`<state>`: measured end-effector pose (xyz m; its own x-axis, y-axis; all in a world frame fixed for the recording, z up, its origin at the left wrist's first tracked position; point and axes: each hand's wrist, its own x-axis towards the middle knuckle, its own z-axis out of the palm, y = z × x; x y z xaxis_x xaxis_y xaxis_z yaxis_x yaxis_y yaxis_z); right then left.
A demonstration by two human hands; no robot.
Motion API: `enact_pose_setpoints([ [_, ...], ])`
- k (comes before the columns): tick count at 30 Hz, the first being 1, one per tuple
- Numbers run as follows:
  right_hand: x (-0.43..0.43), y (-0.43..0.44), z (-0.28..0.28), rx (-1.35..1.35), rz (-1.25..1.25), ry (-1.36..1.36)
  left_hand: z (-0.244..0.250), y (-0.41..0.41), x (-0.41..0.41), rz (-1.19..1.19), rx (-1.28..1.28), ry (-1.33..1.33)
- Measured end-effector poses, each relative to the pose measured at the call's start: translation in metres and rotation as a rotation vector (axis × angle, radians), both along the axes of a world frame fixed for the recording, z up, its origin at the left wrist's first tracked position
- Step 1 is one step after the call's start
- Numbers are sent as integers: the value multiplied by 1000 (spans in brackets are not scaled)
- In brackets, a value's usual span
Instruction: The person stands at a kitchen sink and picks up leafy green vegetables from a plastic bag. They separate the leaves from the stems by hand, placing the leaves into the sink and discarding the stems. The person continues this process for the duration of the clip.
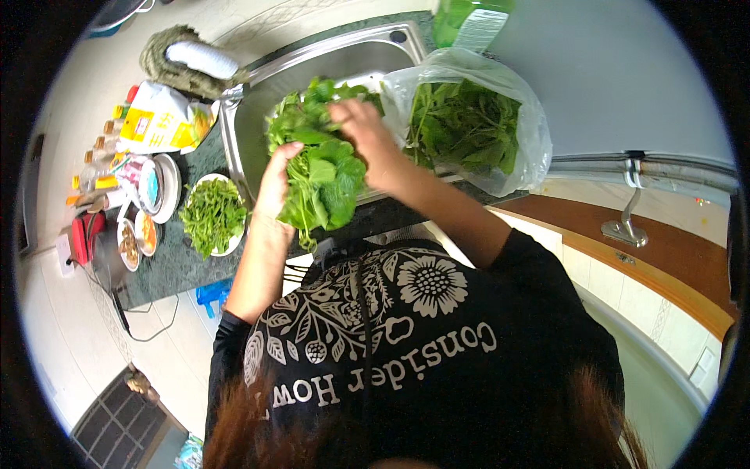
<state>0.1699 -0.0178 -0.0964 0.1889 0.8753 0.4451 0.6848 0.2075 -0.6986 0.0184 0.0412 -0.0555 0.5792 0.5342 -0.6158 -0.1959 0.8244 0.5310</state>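
Observation:
My left hand grips a bunch of leafy greens over the front of the steel sink, its thumb lying on top of the stems. Broad round leaves and thin curling tendrils hang toward my body. My right hand is slightly blurred, with its fingers against the upper part of the bunch; whether they pinch a stem cannot be made out. Close to the right wrist, a clear plastic bag stands open with more dark greens inside. Left of the sink, a white bowl is heaped with green stems and leaves.
A yellow-white food bag, several bottles, stacked plates and two small bowls of food line the left counter. A green bottle stands behind the plastic bag. A grey panel borders the right.

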Motion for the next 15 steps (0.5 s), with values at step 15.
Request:
enact_pose_setpoints([
  [15,154,-128,64,-293,-600,-504,-13,-48,159,-419,139,53],
])
